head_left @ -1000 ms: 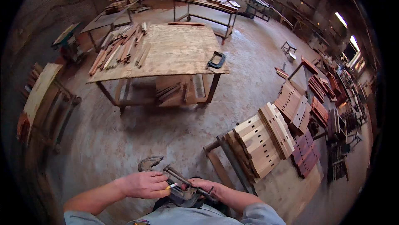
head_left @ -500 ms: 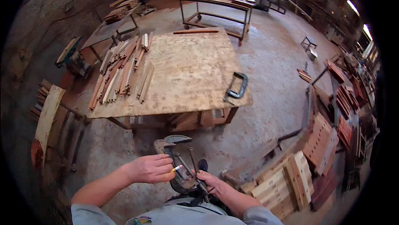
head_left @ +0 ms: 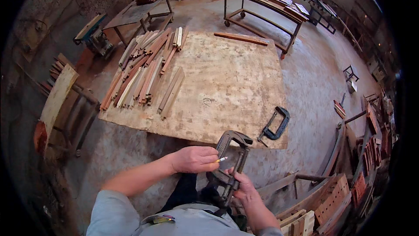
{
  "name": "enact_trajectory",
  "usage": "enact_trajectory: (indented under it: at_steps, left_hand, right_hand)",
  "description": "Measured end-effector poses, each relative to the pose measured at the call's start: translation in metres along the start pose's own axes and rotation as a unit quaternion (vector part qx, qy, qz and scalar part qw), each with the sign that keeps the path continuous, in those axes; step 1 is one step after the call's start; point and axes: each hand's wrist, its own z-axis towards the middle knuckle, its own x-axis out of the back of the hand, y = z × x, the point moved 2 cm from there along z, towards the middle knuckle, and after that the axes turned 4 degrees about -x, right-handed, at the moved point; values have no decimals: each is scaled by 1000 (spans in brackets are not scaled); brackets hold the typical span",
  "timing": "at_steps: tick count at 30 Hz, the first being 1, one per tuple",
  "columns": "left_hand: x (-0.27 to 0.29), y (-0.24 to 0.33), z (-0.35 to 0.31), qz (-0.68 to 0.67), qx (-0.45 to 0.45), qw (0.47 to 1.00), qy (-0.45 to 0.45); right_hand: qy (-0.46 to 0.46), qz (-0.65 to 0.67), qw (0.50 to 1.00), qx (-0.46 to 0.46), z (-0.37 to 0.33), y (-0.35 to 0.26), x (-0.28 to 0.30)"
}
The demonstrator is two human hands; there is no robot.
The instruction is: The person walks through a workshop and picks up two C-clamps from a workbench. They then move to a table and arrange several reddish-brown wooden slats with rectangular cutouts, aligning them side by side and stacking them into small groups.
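A person's bare forearms in short grey sleeves reach forward over a workshop floor. The left hand [head_left: 195,159] is curled, pinching a cigarette [head_left: 221,159] between its fingers with the white end pointing away, probably to keep it clear of the palm. Whether its hidden fingers also grip metal, I cannot tell.

The right hand [head_left: 244,187] is wrapped around the lower, screw end of a large metal clamp [head_left: 224,143], thumb upward. The clamp stands tilted between the two hands, its curved top just beyond the left fingertips; that low grip seems to let the right hand carry the weight.

Beyond both hands is a wooden table [head_left: 231,83]. A second clamp [head_left: 284,124], dark blue-black, lies flat near its close right corner, ahead of the right hand. Ahead of the left hand, thin wooden sticks [head_left: 144,72] lie roughly side by side, perhaps to keep them together, leaving bare board beside them.

As for writing, a faint rounded mark [head_left: 207,101] on the board and a small coloured patch [head_left: 168,217] on the shirt front, below the left hand, are both too unclear to read.
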Motion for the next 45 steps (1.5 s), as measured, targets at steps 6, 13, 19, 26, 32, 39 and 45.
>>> enact_trajectory:
  at_steps: [6, 13, 19, 26, 32, 39, 45]
  left_hand:
    - [-16, -50, -67, -26, 270, 958, 91]
    - [-7, -80, -147, -61, 497, 852, 154]
    - [21, -102, -183, -38, 515, 844, 143]
    - [27, -117, -238, -110, 653, 728, 177]
    - [14, -148, -226, -129, 637, 750, 126]
    - [17, -175, -144, -195, 509, 825, 151]
    - [-6, -162, -88, -272, 456, 839, 116]
  right_hand:
    - [105, -95, 987, 76, 47, -60, -31]
    - [126, -224, 963, 83, 135, -135, -51]
    - [153, -184, 969, 59, 223, -164, -8]
    - [328, -134, 933, 69, 221, -146, 83]
    - [445, -482, 749, 92, 194, -144, -2]
    - [409, -573, 687, 178, 131, -105, -48]
    - [442, -525, 717, 121, 74, 25, 14]
